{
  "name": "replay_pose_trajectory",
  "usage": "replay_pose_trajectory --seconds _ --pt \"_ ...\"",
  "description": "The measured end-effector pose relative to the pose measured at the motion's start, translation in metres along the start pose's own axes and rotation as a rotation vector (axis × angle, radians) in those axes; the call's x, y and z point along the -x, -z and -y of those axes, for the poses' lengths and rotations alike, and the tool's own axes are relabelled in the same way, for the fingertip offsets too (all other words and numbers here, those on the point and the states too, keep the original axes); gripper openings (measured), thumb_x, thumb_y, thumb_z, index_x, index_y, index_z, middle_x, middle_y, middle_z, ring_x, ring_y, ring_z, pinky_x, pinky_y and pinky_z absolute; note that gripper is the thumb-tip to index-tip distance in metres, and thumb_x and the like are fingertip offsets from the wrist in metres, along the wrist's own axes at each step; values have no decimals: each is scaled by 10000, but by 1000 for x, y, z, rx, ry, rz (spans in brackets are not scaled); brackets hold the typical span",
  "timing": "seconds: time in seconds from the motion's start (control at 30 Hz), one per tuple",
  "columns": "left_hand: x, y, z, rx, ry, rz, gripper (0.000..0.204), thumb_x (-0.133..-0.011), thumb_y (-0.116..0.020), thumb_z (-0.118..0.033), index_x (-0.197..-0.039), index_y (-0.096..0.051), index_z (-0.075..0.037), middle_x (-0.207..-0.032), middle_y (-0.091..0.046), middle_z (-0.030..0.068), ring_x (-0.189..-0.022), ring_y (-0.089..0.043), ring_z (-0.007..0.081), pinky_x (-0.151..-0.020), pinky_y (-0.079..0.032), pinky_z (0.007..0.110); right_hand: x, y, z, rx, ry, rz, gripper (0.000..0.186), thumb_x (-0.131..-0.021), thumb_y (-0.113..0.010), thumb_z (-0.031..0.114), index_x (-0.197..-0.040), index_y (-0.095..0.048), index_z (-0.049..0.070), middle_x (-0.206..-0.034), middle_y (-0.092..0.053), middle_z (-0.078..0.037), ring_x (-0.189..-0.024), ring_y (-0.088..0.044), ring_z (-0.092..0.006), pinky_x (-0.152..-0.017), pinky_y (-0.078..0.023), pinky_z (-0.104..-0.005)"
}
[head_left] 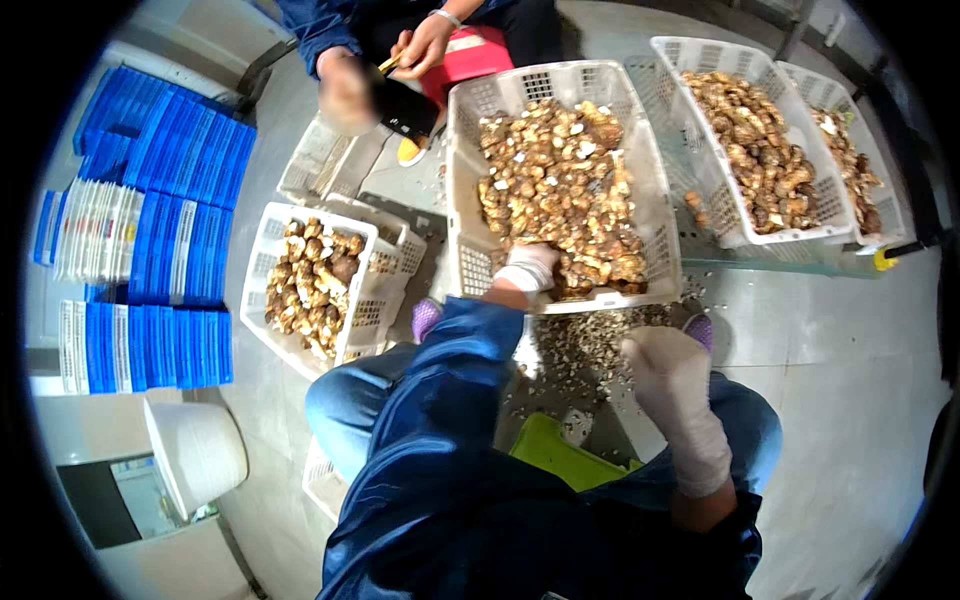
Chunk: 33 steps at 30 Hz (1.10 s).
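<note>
A large white perforated crate (459,200) full of brown mushrooms (560,180) stands in front of me. My left hand (530,268), in a white glove, reaches over its near edge and touches the mushrooms; its fingertips are hidden among them. My right hand (668,372), also white-gloved, hangs above my right knee, outside the crate's near right corner. Its fingers look curled under, and what they hold, if anything, is hidden. Between my feet, dark and pale trimmings (585,355) cover the floor, just short of a green plastic piece (560,455).
At left stands a smaller white basket of mushrooms (258,290); two longer baskets, one a white crate (705,130), sit at right. Across from me a person's hand (425,45) holds a thin yellowish tool. Blue crates (180,235) and a white tub (205,455) line the left side.
</note>
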<state>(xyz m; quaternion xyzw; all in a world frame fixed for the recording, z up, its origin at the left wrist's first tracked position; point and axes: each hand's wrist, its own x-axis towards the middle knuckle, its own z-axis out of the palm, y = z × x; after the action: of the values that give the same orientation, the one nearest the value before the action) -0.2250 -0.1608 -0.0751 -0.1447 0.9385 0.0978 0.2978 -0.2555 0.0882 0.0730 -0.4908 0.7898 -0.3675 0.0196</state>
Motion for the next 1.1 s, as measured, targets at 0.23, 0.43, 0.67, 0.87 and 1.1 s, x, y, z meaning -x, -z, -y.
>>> replay_pose_trajectory --seconds 0.23,0.43,0.67,0.87,1.1 --pt "50 29 13 1114 263 -323 408 -716 -560 -118 -1120 -513 -92 -961 -609 123 -841 -591 211 -691 -480 279 2 4 -7 9 -51 -49 81 -753 -595 99 -714 -543 52 -603 -521 -127 -556 -542 -295 -499 -424 -380" --pt "151 -17 -35 2391 -263 -415 244 -792 -517 6 -1009 -427 -62 -1038 -547 154 -894 -605 243 -611 -512 233 11 -22 0 7 -283 210 256 -836 -452 285 -827 -590 69 -707 -592 -136 -645 -576 -301 -623 -444 -393" --pt "225 -69 -101 2187 7 -360 342 -864 -497 -46 -1204 -465 -24 -993 -583 68 -762 -612 161 -633 -514 250 62 -60 46 -362 -327 117 218 -798 -565 271 -817 -609 57 -713 -611 -143 -655 -603 -262 -599 -465 -348" --pt "224 -92 -108 1711 11 -605 278 -855 -517 -40 -1130 -530 -5 -847 -606 30 -677 -564 73 -608 -463 190 73 -107 -20 -341 -153 -168 149 -783 -553 170 -726 -584 35 -626 -569 -139 -546 -543 -255 -519 -446 -347" --pt "245 -81 -110 1786 -9 -693 301 -818 -553 8 -1118 -546 9 -917 -605 18 -755 -544 69 -670 -451 190 68 -89 13 -566 -212 -108 97 -800 -540 71 -777 -623 26 -678 -598 -96 -579 -519 -142 -552 -438 -270"
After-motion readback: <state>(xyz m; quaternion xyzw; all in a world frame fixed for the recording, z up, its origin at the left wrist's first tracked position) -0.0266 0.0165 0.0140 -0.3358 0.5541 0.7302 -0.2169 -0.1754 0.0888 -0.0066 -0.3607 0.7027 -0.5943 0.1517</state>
